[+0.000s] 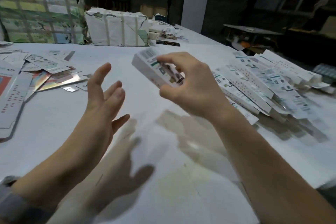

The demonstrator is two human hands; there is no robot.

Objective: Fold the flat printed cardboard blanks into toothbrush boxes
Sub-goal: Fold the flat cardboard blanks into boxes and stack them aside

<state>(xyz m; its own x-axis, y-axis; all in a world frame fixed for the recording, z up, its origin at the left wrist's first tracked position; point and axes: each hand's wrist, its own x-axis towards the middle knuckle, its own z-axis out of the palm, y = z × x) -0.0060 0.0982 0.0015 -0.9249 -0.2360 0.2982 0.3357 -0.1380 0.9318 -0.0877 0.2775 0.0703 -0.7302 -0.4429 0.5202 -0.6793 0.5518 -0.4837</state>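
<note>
Right hand (189,85) gripped a folded box (156,68) above the tabletop (163,169) — fingers curled round it. Left hand (103,92) hung open, holding nothing.

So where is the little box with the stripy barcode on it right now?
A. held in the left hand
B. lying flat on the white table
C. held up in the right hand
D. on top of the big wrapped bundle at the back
C: the right hand grips the folded box with curled fingers, lifted above the table, while the left hand is spread open beside it and holds nothing.
</note>
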